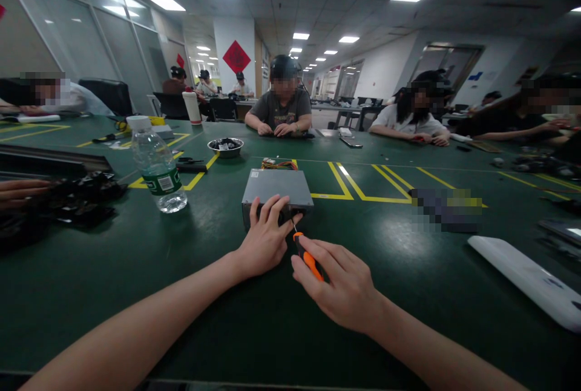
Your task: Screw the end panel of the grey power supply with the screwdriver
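Note:
A grey metal box [278,185] with coloured wires [284,165] behind it lies on the green table [204,318]. My left hand [264,236] rests against its near side, fingers spread, some fingertips over the top edge. In my right hand [338,279] is an orange and black screwdriver [310,261], held between thumb and fingers. Its shaft points up and left to the box's near face, beside my left fingers. Whether the tip touches a screw is too small to tell.
A water bottle [158,167] stands left of the box, near a metal bowl [226,147] of small parts. Dark parts [77,197] and another person's hand are at far left. A white object [526,279] lies right. People sit across the table.

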`<state>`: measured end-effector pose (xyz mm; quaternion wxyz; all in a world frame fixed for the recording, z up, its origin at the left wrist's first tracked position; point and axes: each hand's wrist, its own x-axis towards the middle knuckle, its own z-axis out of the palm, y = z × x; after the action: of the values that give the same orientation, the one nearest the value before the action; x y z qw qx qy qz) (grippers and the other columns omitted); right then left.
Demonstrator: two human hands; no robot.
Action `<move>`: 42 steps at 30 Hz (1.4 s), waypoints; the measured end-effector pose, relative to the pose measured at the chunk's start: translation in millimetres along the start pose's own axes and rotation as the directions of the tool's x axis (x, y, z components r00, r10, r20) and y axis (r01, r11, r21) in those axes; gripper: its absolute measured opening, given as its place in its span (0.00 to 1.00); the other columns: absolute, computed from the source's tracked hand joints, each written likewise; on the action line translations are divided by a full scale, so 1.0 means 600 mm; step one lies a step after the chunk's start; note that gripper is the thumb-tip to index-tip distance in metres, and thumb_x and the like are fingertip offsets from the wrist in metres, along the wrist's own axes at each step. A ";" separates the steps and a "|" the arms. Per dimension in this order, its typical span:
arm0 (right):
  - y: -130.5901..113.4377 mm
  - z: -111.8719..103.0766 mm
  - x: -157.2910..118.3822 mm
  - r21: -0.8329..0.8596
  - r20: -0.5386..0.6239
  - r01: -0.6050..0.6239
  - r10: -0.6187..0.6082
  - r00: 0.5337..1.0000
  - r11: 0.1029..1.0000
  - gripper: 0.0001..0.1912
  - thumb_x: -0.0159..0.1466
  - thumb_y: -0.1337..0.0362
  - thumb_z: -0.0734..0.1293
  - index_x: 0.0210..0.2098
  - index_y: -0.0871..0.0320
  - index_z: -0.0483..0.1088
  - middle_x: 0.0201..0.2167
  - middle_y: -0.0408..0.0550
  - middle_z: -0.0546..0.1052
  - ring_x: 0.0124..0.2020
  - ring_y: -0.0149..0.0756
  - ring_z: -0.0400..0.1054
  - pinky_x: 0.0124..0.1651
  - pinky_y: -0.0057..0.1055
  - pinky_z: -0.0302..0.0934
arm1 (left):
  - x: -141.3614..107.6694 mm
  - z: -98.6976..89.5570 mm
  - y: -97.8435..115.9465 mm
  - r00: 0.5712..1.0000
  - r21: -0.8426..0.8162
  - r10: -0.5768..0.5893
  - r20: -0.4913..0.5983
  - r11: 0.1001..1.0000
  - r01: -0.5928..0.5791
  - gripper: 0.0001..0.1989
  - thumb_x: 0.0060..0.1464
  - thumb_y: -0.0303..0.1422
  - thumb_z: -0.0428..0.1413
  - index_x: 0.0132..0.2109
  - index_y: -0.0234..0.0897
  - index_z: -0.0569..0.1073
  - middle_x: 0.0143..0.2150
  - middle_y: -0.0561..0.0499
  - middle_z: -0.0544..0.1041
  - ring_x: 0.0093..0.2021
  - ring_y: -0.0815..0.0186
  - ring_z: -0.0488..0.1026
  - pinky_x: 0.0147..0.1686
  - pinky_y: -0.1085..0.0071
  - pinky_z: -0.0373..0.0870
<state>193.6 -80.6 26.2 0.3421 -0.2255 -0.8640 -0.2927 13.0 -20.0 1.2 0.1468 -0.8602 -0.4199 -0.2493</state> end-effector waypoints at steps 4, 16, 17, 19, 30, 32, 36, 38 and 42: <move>-0.004 0.004 0.001 -0.025 0.001 0.024 -0.024 1.000 0.999 0.09 0.61 0.66 0.64 0.42 0.58 0.64 0.40 0.58 0.76 0.38 0.37 0.72 0.37 0.33 0.67 | 0.000 0.002 0.001 1.000 0.012 -0.010 -0.012 1.000 0.010 0.28 0.50 0.28 0.54 0.59 0.44 0.63 0.64 0.41 0.52 0.64 0.48 0.44 0.60 0.43 0.36; -0.006 0.005 -0.001 0.019 0.012 0.040 -0.040 0.999 0.999 0.13 0.60 0.69 0.64 0.46 0.58 0.65 0.45 0.59 0.74 0.49 0.43 0.68 0.44 0.35 0.68 | -0.002 0.002 -0.004 1.000 0.024 0.013 -0.005 1.000 -0.013 0.29 0.50 0.30 0.54 0.60 0.46 0.60 0.63 0.43 0.52 0.65 0.49 0.43 0.60 0.43 0.37; -0.005 0.005 0.001 0.004 -0.001 0.032 -0.032 0.999 0.999 0.13 0.60 0.68 0.65 0.45 0.57 0.65 0.43 0.58 0.74 0.47 0.42 0.69 0.42 0.34 0.68 | -0.002 0.002 -0.004 1.000 0.025 0.012 -0.004 1.000 -0.012 0.29 0.50 0.30 0.54 0.60 0.46 0.61 0.63 0.42 0.52 0.65 0.49 0.43 0.60 0.43 0.37; -0.002 0.003 0.003 -0.014 -0.034 0.001 -0.002 0.999 1.000 0.10 0.59 0.67 0.67 0.41 0.58 0.65 0.41 0.57 0.75 0.45 0.41 0.70 0.41 0.33 0.69 | -0.003 0.002 -0.004 1.000 0.027 0.012 0.002 1.000 -0.012 0.29 0.49 0.28 0.54 0.60 0.45 0.61 0.63 0.41 0.51 0.65 0.49 0.43 0.60 0.44 0.37; 0.004 0.004 -0.010 0.036 -0.001 0.007 -0.007 1.000 0.999 0.12 0.60 0.72 0.61 0.45 0.61 0.62 0.45 0.63 0.71 0.50 0.45 0.67 0.43 0.37 0.68 | -0.004 -0.002 -0.005 0.999 0.026 0.027 0.021 0.999 -0.027 0.32 0.47 0.25 0.54 0.60 0.45 0.60 0.64 0.40 0.50 0.65 0.49 0.43 0.59 0.44 0.38; 0.005 0.003 -0.008 -0.020 -0.018 -0.001 0.001 1.000 1.000 0.10 0.60 0.70 0.64 0.42 0.59 0.63 0.43 0.60 0.73 0.46 0.43 0.70 0.40 0.34 0.69 | -0.004 -0.002 -0.005 1.000 0.027 0.023 0.021 0.999 -0.023 0.32 0.46 0.25 0.53 0.60 0.45 0.61 0.64 0.40 0.50 0.65 0.49 0.44 0.59 0.44 0.38; 0.005 0.000 -0.002 -0.027 -0.053 -0.050 0.049 0.997 0.998 0.07 0.62 0.65 0.64 0.39 0.59 0.63 0.39 0.58 0.75 0.41 0.40 0.72 0.38 0.33 0.69 | -0.004 0.000 -0.006 0.999 0.033 0.019 0.027 0.999 -0.020 0.33 0.46 0.24 0.53 0.60 0.45 0.61 0.64 0.39 0.50 0.65 0.49 0.44 0.59 0.44 0.38; 0.004 0.000 -0.003 0.015 -0.046 -0.055 0.056 0.997 0.998 0.07 0.62 0.67 0.61 0.40 0.61 0.62 0.41 0.62 0.73 0.45 0.44 0.70 0.40 0.37 0.69 | -0.004 0.001 -0.006 0.999 0.033 0.025 0.029 0.999 -0.026 0.33 0.45 0.24 0.53 0.60 0.46 0.60 0.64 0.39 0.50 0.65 0.48 0.44 0.59 0.44 0.38; 0.001 0.002 -0.009 0.043 0.018 0.019 -0.019 1.000 0.999 0.11 0.61 0.71 0.60 0.44 0.63 0.62 0.48 0.66 0.70 0.53 0.48 0.64 0.45 0.38 0.68 | -0.005 0.001 -0.007 0.999 0.033 0.030 0.018 0.999 -0.030 0.32 0.47 0.26 0.54 0.60 0.45 0.60 0.64 0.39 0.50 0.65 0.48 0.44 0.59 0.44 0.37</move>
<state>196.9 -80.6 21.9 0.3360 -0.2126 -0.8753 -0.2751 8.6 -18.9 -0.8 0.1613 -0.8660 -0.4123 -0.2324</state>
